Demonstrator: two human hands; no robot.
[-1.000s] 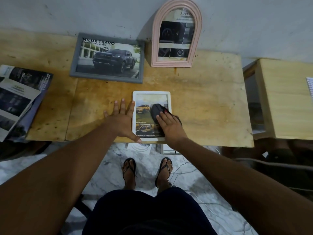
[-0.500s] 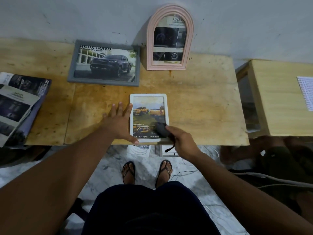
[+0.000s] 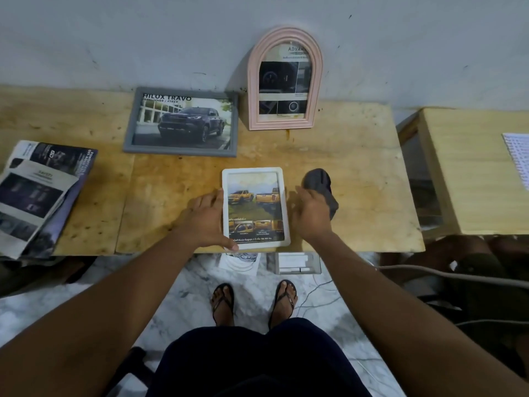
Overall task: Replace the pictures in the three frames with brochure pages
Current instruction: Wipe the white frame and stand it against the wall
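A long yellowish plywood bench [image 3: 357,156] runs along the grey wall. A person stands at its near edge, at six o'clock, in flip-flops. Off at three o'clock, separate from the bench, sits a paler wooden side table [image 3: 469,179] with a printed white sheet [image 3: 518,159] at its right edge.

At nine o'clock on the bench lies a loose pile of dark glossy car brochures [image 3: 43,193], hanging over the near edge. At eleven o'clock, close to the wall, is a grey rectangular picture frame [image 3: 183,123] showing a dark pickup under the heading "HILUX TRAVO"; I cannot tell whether it lies flat or leans. Just beside it, at twelve o'clock, a pink arched picture frame [image 3: 284,78] stands upright against the wall with a page of dark dashboard shots inside.

Mid-bench, toward the near edge, a small white rectangular picture frame [image 3: 254,207] lies flat, face up, holding a page of yellow pickups. The left hand [image 3: 204,222] sits at the frame's nine o'clock, fingers stretched along its left edge and thumb laid over the near-left corner. The right hand [image 3: 310,216] is at the frame's three o'clock, just off the right edge. Its fingers are curled around a bunched dark grey cloth [image 3: 319,181], which pokes out past them toward one o'clock.
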